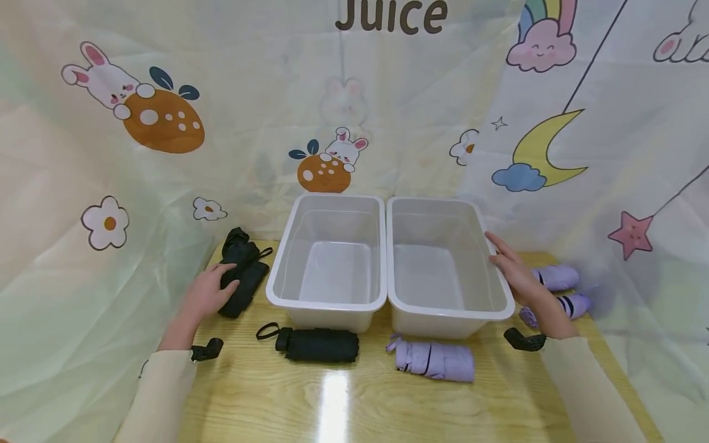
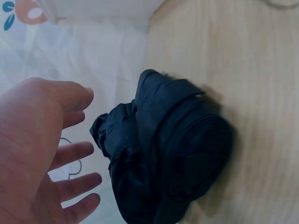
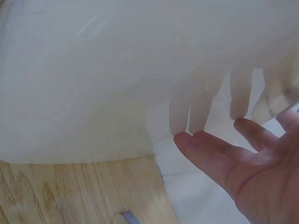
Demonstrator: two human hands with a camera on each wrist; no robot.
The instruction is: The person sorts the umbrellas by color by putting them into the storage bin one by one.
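At the table's left side, my left hand (image 1: 206, 293) is spread beside two black folded umbrellas (image 1: 248, 287) lying together. The left wrist view shows its fingers loosely extended, holding nothing, with the dark umbrella fabric (image 2: 170, 149) just past the fingertips. My right hand (image 1: 519, 280) is at the outer right wall of the right white bin (image 1: 429, 326). In the right wrist view its fingertips (image 3: 183, 139) meet their reflections on the glossy bin wall (image 3: 84, 93), so they appear to touch it. Nothing lies in either bin.
The left white bin (image 1: 332, 316) stands against the right one. In front lie a black folded umbrella (image 1: 321, 346) and a lilac folded umbrella (image 1: 437, 360). Two more lilac umbrellas (image 1: 558, 278) lie behind my right wrist. A printed cloth (image 1: 249, 92) hangs behind the wooden table (image 1: 266, 400).
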